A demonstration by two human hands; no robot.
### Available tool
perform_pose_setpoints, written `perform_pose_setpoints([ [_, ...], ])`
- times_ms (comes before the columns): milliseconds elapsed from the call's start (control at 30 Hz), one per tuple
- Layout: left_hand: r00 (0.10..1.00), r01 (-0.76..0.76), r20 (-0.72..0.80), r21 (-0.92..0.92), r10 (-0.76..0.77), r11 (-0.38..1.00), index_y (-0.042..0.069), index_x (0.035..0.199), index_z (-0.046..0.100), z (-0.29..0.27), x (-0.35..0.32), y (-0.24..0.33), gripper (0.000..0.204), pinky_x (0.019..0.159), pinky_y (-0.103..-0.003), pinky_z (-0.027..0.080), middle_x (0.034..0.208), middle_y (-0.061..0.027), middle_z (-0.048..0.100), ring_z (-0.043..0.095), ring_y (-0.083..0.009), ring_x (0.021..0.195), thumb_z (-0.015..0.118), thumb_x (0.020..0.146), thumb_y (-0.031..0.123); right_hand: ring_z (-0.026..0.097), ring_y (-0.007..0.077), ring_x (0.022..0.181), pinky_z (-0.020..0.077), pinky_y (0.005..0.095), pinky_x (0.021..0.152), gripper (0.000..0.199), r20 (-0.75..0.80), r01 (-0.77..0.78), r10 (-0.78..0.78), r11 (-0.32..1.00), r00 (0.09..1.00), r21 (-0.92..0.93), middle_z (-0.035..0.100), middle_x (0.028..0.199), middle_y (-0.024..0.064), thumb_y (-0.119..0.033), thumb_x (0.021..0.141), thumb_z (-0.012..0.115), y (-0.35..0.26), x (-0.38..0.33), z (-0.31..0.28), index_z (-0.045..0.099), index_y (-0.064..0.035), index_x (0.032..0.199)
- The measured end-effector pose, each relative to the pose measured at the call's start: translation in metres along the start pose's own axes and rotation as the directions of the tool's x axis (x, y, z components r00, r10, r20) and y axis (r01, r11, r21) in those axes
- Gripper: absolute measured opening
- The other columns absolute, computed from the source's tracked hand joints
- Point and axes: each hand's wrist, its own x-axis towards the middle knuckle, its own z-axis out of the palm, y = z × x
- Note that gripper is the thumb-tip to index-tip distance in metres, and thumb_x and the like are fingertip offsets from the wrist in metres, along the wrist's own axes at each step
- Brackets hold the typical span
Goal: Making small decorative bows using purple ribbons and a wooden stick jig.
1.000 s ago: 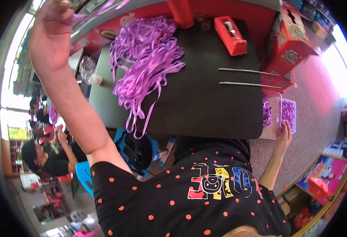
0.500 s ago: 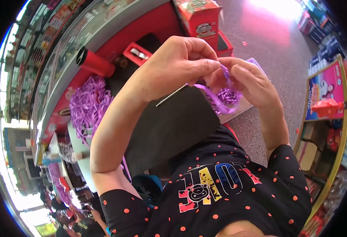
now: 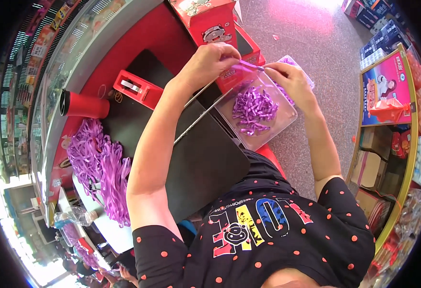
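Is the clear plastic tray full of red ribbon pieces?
No, the clear plastic tray holds short purple ribbon pieces, not red ones.

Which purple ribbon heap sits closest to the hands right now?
The short curled pieces in the clear tray, directly below the left hand and right hand. The long strips lie far off, past the black mat.

Speckled pink floor (image 3: pixel 316 43); shelving (image 3: pixel 388 158)

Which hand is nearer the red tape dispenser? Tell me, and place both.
Left. The left hand pinches a purple strip just right of the red tape dispenser; the right hand holds the strip's other end farther right, over the clear tray.
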Motion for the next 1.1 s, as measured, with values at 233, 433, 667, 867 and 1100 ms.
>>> perform_pose_setpoints([
  [233,0.989,0.033,-0.151,0.212,0.0,0.977,0.002,0.093,0.069,-0.002,-0.028,-0.041,0.014,0.073,-0.033,0.048,0.087,-0.0101,0.063,0.061,-0.0237,0.081,0.064,0.082,0.011,0.06,0.0059,0.068,0.0494,0.0183,0.063,0.019,0.285,-0.177,0.034,0.85,0.958,0.495,0.066,0.081,0.0029,-0.013,0.089,0.064,0.046,0.023,0.064,0.066,-0.0008,0.103],
  [433,0.944,0.155,-0.329,0.471,0.011,0.868,0.005,0.08,0.069,0.014,-0.067,-0.038,0.006,0.075,-0.039,0.05,0.084,-0.0076,0.062,0.061,-0.0274,0.083,0.064,0.077,0.007,0.055,0.004,0.063,0.0454,0.0176,0.056,0.021,0.371,-0.22,-0.035,0.752,0.928,0.622,0.065,0.08,0.001,-0.014,0.087,0.066,0.043,0.017,0.101,0.066,0.001,0.103],
  [667,0.89,0.226,-0.452,0.539,0.053,0.811,0.0,0.084,0.068,0.017,-0.082,-0.037,0.011,0.078,-0.039,0.049,0.087,-0.0103,0.061,0.059,-0.0286,0.085,0.063,0.075,0.001,0.048,0.0019,0.058,0.035,0.0167,0.05,0.019,0.346,-0.304,0.119,0.779,0.93,0.548,0.062,0.07,-0.0013,-0.019,0.088,0.066,0.034,0.003,0.127,0.068,-0.0015,0.094],
  [867,0.851,0.267,-0.52,0.307,-0.074,0.914,0.002,0.085,0.069,0.031,-0.082,-0.011,0.01,0.079,-0.038,0.048,0.088,-0.0114,0.061,0.059,-0.0299,0.088,0.067,0.076,0.006,0.054,0.0021,0.063,0.04,0.0162,0.055,0.018,0.269,-0.204,0.058,0.806,0.961,0.555,0.064,0.073,-0.0005,-0.021,0.09,0.064,0.033,-0.004,0.132,0.068,-0.0035,0.095],
  [1100,0.805,0.339,-0.575,0.241,-0.147,0.91,0.006,0.078,0.071,0.043,-0.087,-0.022,0.007,0.079,-0.038,0.046,0.086,-0.0082,0.062,0.057,-0.0282,0.087,0.071,0.074,0.012,0.061,0.0086,0.08,0.0486,0.0215,0.076,0.021,0.292,-0.205,0.059,0.841,0.955,0.501,0.067,0.083,0.0024,-0.019,0.091,0.062,0.041,-0.006,0.132,0.067,-0.0002,0.099],
])
